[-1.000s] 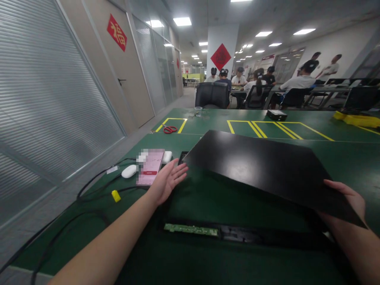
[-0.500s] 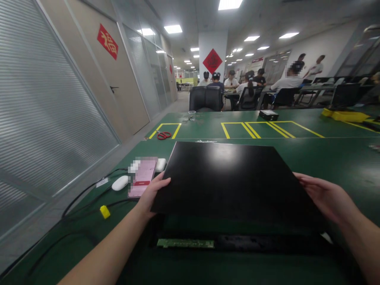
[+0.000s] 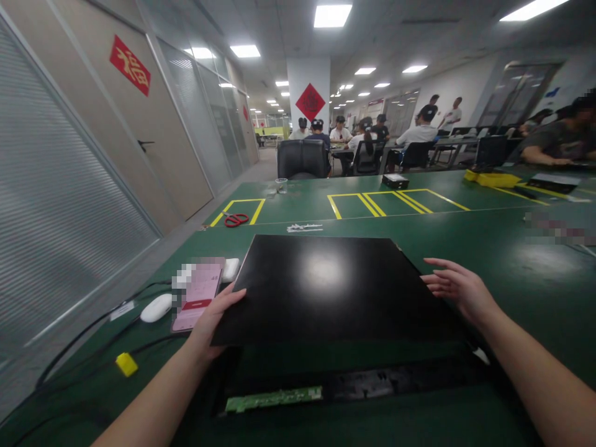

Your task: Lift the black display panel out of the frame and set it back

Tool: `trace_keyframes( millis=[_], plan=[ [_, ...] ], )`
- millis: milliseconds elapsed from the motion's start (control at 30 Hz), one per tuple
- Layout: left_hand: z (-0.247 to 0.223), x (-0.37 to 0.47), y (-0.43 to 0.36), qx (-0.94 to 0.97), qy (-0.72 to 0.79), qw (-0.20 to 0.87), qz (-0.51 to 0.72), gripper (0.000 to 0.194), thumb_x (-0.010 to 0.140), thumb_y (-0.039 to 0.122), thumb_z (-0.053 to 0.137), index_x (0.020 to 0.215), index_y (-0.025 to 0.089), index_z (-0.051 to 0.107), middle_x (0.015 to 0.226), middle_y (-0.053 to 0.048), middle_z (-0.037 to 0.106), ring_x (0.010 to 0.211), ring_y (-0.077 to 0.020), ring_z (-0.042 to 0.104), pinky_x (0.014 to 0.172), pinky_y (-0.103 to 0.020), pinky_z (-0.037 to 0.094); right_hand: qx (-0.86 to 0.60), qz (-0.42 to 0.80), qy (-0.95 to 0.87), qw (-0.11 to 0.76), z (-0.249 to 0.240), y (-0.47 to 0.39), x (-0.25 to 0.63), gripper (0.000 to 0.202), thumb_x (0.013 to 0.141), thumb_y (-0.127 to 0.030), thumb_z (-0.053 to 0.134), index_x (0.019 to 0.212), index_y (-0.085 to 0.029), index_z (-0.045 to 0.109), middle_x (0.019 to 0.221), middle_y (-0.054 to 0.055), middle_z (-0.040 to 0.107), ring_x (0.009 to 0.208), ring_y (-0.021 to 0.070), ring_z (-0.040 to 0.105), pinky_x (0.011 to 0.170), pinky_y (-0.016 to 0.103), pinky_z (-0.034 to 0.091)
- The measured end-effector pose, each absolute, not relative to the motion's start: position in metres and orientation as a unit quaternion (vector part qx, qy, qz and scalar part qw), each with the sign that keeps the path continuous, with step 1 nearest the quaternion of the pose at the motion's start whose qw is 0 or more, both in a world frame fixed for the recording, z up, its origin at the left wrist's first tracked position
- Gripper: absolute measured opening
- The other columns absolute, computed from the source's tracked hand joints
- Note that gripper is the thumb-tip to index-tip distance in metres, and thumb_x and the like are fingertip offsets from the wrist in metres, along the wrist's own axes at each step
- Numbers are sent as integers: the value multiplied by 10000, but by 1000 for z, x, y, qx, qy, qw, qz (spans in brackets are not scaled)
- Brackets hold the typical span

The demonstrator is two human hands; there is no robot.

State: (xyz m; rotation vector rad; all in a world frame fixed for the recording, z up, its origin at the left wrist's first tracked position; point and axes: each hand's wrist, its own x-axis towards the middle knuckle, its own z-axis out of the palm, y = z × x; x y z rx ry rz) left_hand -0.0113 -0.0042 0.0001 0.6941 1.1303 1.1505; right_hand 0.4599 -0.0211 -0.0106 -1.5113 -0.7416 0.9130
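Observation:
A black, glossy display panel (image 3: pixel 321 298) lies before me, its surface reflecting a ceiling light. My left hand (image 3: pixel 212 320) grips its left edge, thumb on top and the other fingers hidden underneath. At the right edge, my right hand (image 3: pixel 460 292) has its fingers stretched and apart; whether the fingertips touch the panel I cannot tell. Below the near edge runs a dark strip (image 3: pixel 386 380) with a narrow green circuit board (image 3: pixel 274 398) on its left part. How the strip joins the panel is in shadow. A small white piece (image 3: pixel 480 355) shows near the panel's right corner.
Left of the panel are a phone (image 3: pixel 200 298), a white mouse (image 3: pixel 157 308), cables and a yellow piece (image 3: pixel 126 364). Beyond it lie white strips (image 3: pixel 305 228), red-handled scissors (image 3: pixel 236 220), a clear cup (image 3: pixel 281 185) and a black box (image 3: pixel 395 180). Other people sit further back.
My view has turned to the right, so the table things sit further left. My right hand's fingers have spread apart at the panel's edge. The left hand keeps its grip.

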Motion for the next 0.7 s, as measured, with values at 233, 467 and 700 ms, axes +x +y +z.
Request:
trace_keyframes(
  millis=[233, 467, 700],
  plan=[
    [1, -4, -5, 276, 501, 626, 530, 603, 769, 130, 755, 1368, 173, 696, 1103, -120, 833, 983, -329, 813, 847, -389, 671, -664, 365, -354, 548, -14, -23, 457, 530, 671, -347, 721, 1170, -171, 688, 745, 87, 773, 594, 185, 691, 521, 252, 522],
    [-7, -7, -1, 270, 493, 624, 543, 657, 715, 140, 765, 1368, 163, 702, 1062, -115, 837, 953, -351, 812, 800, -408, 671, -679, 363, -350, 534, -11, -24, 453, 448, 688, -408, 691, 1080, -197, 650, 750, 89, 772, 607, 188, 686, 485, 229, 454],
    [-4, -8, -4, 269, 469, 633, 554, 758, 608, 142, 769, 1363, 166, 703, 1062, -113, 834, 964, -385, 799, 802, -435, 669, -665, 383, -320, 556, -7, -27, 447, 317, 738, -370, 680, 1004, -228, 580, 805, 93, 787, 659, 204, 730, 591, 268, 552]
  ],
)
